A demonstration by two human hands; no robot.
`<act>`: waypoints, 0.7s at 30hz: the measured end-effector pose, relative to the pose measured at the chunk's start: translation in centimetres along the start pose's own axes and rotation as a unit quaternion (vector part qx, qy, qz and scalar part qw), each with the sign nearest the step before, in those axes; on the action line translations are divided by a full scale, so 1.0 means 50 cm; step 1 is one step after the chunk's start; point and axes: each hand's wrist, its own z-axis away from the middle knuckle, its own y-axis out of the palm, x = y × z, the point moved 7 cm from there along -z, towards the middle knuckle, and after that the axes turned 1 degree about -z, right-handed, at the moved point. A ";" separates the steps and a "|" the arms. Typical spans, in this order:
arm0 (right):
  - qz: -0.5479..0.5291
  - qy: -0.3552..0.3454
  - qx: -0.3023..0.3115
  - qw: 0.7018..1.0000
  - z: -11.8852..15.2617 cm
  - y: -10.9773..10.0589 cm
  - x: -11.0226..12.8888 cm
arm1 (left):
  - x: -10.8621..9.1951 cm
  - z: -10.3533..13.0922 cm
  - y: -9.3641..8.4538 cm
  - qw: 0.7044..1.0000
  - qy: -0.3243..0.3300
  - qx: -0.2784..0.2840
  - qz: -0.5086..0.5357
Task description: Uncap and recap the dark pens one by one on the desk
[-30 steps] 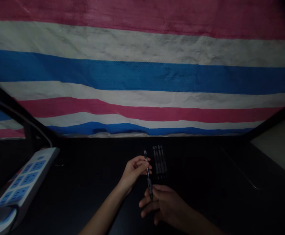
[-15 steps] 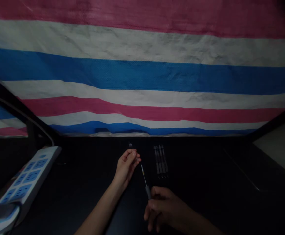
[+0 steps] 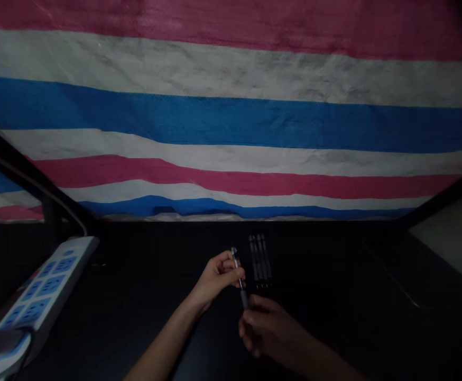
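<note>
A pen with a clear barrel (image 3: 237, 263) and a dark grip section (image 3: 244, 300) slants between my two hands. My left hand (image 3: 220, 276) pinches the barrel between thumb and fingers. My right hand (image 3: 265, 324) is closed on the grip section at the lower end. The barrel and grip section line up end to end; whether they are fully joined is too dark to tell. Several similar pens (image 3: 260, 259) lie side by side on the black table (image 3: 314, 317), just beyond my hands to the right.
A white power strip (image 3: 44, 288) with blue socket panels lies along the left side, a dark plug and cable at its near end. Striped red, white and blue sheeting (image 3: 231, 121) hangs behind the table. A dark flat panel (image 3: 417, 270) is at the right.
My left hand has moved right and brought the clear barrel over the exposed refill. My right hand has risen slightly with the grip section. The row of pens has stayed put.
</note>
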 end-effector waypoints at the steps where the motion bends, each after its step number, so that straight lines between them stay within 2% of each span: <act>1: -0.007 0.000 -0.006 1.000 -0.001 -0.002 -0.001 | 0.000 0.001 0.003 1.000 0.001 0.009 -0.012; 8: -0.071 0.005 0.010 0.997 -0.010 -0.005 -0.012 | 0.001 0.005 0.001 0.999 -0.009 0.038 -0.007; 14: -0.014 -0.016 -0.001 1.000 -0.006 -0.005 -0.003 | -0.006 0.006 -0.007 1.000 0.001 -0.011 0.003; 17: 0.005 -0.018 -0.008 1.000 -0.009 -0.009 -0.009 | -0.007 0.005 -0.003 1.000 -0.004 -0.003 -0.001; 21: -0.025 0.011 -0.001 1.000 -0.009 -0.006 -0.014 | -0.008 0.004 -0.005 1.000 -0.002 -0.009 0.001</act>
